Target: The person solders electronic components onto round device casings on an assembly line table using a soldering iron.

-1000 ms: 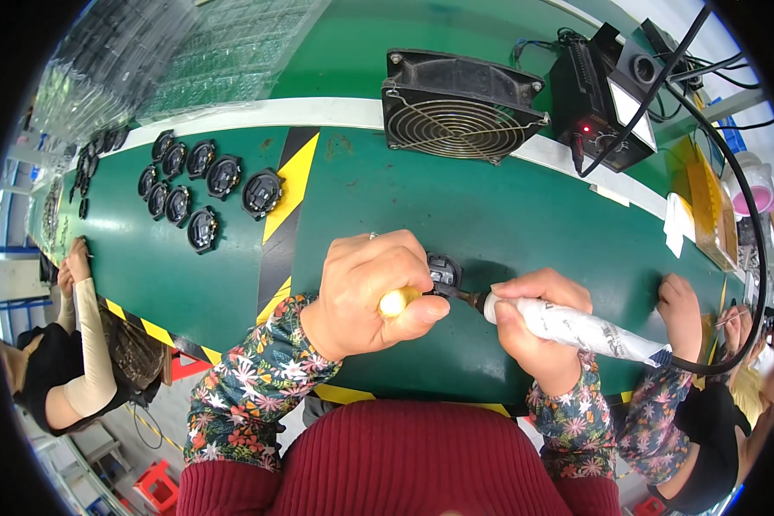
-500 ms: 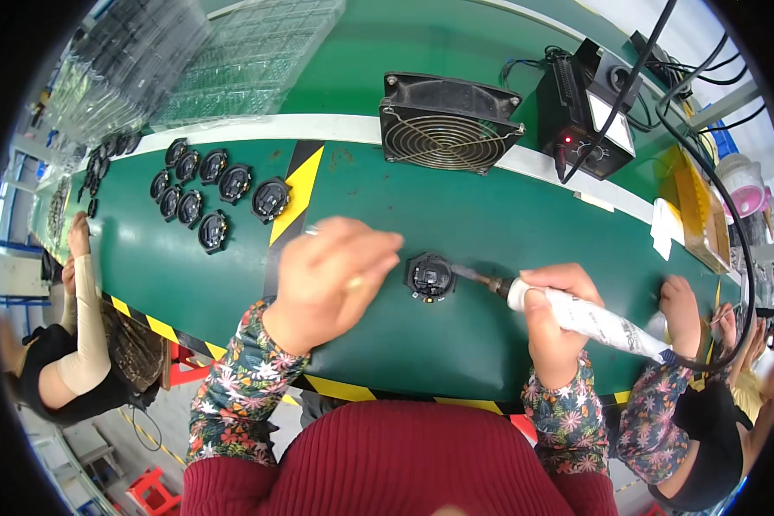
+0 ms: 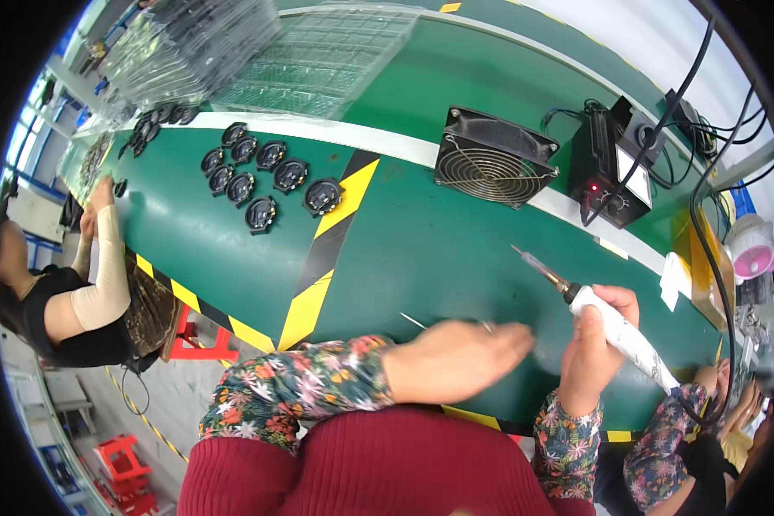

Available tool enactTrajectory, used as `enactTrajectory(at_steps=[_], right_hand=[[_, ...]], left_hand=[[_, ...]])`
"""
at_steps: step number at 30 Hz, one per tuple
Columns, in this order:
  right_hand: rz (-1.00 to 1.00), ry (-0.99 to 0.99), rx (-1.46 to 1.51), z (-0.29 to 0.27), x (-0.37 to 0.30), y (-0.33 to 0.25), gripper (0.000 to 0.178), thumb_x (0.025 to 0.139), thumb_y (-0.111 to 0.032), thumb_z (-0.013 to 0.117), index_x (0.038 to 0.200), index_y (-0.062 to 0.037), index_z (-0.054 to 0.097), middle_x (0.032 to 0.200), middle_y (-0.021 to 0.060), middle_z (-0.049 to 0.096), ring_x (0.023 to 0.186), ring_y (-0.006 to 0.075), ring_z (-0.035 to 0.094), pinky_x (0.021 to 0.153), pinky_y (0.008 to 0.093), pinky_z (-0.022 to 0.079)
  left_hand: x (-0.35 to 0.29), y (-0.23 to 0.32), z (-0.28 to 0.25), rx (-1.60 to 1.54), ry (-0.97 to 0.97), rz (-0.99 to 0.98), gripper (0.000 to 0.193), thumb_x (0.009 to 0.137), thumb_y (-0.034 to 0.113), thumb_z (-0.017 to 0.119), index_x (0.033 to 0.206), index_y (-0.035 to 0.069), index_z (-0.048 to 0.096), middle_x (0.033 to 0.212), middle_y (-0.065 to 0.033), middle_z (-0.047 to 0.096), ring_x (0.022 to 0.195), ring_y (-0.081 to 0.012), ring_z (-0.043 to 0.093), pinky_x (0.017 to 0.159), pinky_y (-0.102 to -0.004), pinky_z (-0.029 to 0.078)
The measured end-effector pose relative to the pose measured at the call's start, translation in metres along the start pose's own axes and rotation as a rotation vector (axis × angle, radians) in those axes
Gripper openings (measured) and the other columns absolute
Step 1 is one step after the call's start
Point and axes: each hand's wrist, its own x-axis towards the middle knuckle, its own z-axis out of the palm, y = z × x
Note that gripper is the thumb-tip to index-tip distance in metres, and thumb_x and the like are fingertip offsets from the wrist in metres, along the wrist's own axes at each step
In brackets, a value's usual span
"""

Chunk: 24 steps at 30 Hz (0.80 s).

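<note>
My right hand [image 3: 595, 348] is wrapped round the white-covered handle of a soldering iron [image 3: 623, 338]. The iron's metal tip points up and left, clear of the table surface. My left hand [image 3: 464, 357] is low over the green table [image 3: 413, 232], its fingers together and pointing right, slightly blurred. From behind its knuckles juts a thin pale stick [image 3: 413, 320], whose other end is hidden by the hand. Whether anything else lies under the left palm cannot be seen. Several round black watch-like housings [image 3: 261, 214] lie grouped to the left of the yellow-black tape.
A black fan [image 3: 494, 163] stands at the back, beside a black control box [image 3: 615, 168] with a red light. The iron's black cable [image 3: 721, 284] loops on the right. Clear plastic trays [image 3: 318, 69] are stacked back left. Co-workers [image 3: 69, 292] sit on both sides.
The view has turned, shifting the scene right. My left hand has swung right and nearer to me. The iron's tip has lifted from the black housing, which is out of sight now.
</note>
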Motion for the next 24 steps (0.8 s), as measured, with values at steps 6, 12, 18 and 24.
enactTrajectory(at_steps=[6, 12, 18, 24], right_hand=[[0.061, -0.024, 0.021, 0.002, -0.001, -0.007, 0.021, 0.082, -0.006, 0.059, 0.101, -0.0016, 0.051, 0.085, 0.0024, 0.051, 0.07, 0.0077, 0.047, 0.062, 0.0194, 0.037], [-0.053, -0.026, -0.027, 0.008, -0.003, -0.001, 0.016, 0.076, -0.008, 0.072, 0.087, -0.0047, 0.061, 0.086, 0.0076, 0.065, 0.079, 0.0141, 0.063, 0.07, 0.0276, 0.051], [-0.026, -0.081, 0.299, 0.017, -0.002, -0.001, 0.017, 0.079, -0.014, 0.067, 0.082, -0.0051, 0.053, 0.071, 0.0008, 0.056, 0.064, 0.008, 0.053, 0.055, 0.0255, 0.042], [-0.027, -0.015, 0.322, 0.029, -0.02, 0.005, 0.015, 0.079, -0.012, 0.066, 0.079, -0.004, 0.053, 0.068, 0.0019, 0.058, 0.063, 0.009, 0.055, 0.055, 0.0255, 0.042]], left_hand=[[-0.055, -0.088, -0.06, 0.531, 0.324, -0.724, 0.02, 0.081, 0.018, 0.064, 0.094, 0.004, 0.064, 0.083, -0.0155, 0.063, 0.072, -0.0327, 0.062, 0.062, -0.04, 0.051], [-0.084, -0.124, -0.057, 0.756, 0.094, -0.684, 0.015, 0.078, 0.013, 0.056, 0.085, 0.008, 0.069, 0.095, -0.0082, 0.066, 0.09, -0.0256, 0.061, 0.071, -0.0365, 0.053], [-0.082, -0.113, -0.052, 0.758, 0.225, -0.655, 0.024, 0.083, 0.026, 0.061, 0.081, 0.005, 0.073, 0.074, -0.0113, 0.067, 0.057, -0.0271, 0.061, 0.05, -0.034, 0.048], [-0.066, -0.046, -0.046, 0.576, 0.063, -0.5, 0.025, 0.087, 0.026, 0.058, 0.096, 0.007, 0.071, 0.075, -0.0134, 0.065, 0.06, -0.032, 0.059, 0.057, -0.0406, 0.049]])
